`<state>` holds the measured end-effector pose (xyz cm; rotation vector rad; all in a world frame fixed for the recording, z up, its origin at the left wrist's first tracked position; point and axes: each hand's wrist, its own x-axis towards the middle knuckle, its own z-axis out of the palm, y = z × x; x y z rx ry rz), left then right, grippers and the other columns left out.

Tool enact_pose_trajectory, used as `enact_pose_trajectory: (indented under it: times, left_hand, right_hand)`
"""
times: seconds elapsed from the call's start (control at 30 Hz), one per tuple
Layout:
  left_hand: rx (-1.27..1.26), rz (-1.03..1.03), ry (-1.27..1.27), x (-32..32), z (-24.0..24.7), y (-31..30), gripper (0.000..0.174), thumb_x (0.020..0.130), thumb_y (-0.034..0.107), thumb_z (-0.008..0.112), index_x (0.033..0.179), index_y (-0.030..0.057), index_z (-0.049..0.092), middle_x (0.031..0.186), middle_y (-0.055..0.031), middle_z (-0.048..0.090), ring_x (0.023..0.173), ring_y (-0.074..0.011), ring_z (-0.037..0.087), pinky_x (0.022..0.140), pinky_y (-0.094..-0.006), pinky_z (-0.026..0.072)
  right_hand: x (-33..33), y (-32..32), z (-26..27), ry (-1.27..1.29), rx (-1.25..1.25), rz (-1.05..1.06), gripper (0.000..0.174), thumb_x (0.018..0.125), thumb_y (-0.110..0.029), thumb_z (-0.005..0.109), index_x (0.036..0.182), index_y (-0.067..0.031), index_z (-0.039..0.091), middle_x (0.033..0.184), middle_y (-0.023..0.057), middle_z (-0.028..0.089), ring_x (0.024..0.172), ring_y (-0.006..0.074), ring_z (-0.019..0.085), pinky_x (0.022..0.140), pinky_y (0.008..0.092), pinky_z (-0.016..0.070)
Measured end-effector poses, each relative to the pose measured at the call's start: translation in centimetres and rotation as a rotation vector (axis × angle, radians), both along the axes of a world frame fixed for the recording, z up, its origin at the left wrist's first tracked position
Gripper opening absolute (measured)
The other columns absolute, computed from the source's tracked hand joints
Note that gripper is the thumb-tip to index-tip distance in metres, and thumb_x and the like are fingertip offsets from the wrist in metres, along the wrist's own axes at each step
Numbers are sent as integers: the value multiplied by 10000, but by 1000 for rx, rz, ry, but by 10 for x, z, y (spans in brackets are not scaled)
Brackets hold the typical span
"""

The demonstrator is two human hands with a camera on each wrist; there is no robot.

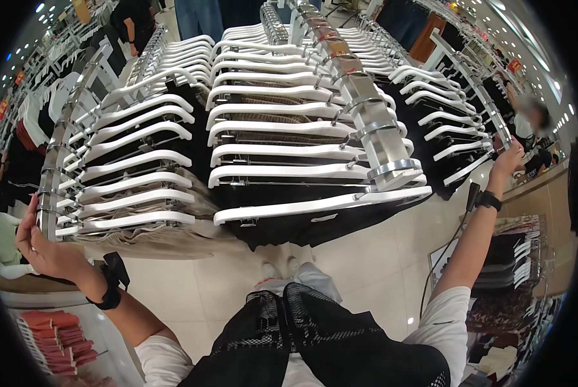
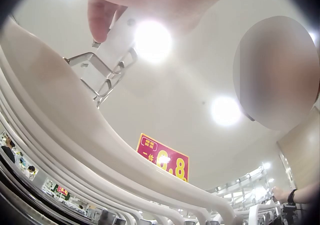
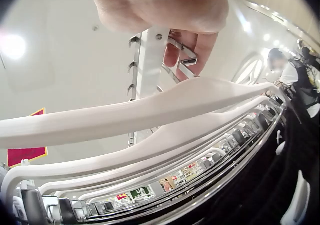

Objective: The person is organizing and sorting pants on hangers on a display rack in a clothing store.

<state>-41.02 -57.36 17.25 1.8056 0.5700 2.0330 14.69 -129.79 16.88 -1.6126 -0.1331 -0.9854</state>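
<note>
Left rail (image 1: 58, 155), metal: left side of scene, near end at the left hand (image 1: 47, 251); fingers lightly bent against the rail, though whether they grip it cannot be told.

Right rail (image 1: 482, 97), metal: right side, near end held by the right hand (image 1: 508, 158), fingers curled round it.

White hangers (image 1: 137, 197): close-ranked beneath both rails, more under the centre rail (image 1: 376, 138); beige trousers (image 1: 153, 240) at near left, black garments elsewhere.

Handling, as judged: rails stiff, smooth, probably slippery, heavy once loaded; best held at the bare near ends. Hangers light and rigid, likely to slide and swing; cloth soft.

Views compared: the right wrist view shows fingers behind the rail, a row of hooks (image 3: 132, 65) and dark clips (image 3: 32, 205); the left wrist view shows a red-and-yellow price sign (image 2: 163, 157) beyond the hangers. Only the head view shows both rails with both hands.
</note>
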Motion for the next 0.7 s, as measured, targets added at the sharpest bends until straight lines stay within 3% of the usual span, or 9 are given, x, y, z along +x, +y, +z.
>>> enact_pose_trajectory:
  times: [0.23,0.5,0.7]
  left_hand:
    - [-17,-61,-31,-1,-3,1,222,966,-1,349,1056,-76,537,1189,-342,666,1098,-367,680,1017,-434,550]
    - [-43,-52,-28,-3,-5,4,219,999,7,348,1069,-75,539,1221,-314,669,1122,-333,675,1008,-405,552]
    - [-76,-51,-40,0,-3,2,224,972,11,338,1058,-61,532,1224,-334,659,1132,-354,668,1037,-428,527]
  right_hand:
    - [-14,11,6,31,10,-7,312,1055,-235,447,1230,16,509,1163,200,630,959,334,744,742,393,623]
    - [-16,20,6,33,41,19,308,1054,-244,457,1211,14,516,1115,198,664,895,300,750,693,361,598]
    - [-14,15,1,12,32,23,289,1053,-253,480,1190,-4,526,1080,179,681,843,278,746,668,351,592]
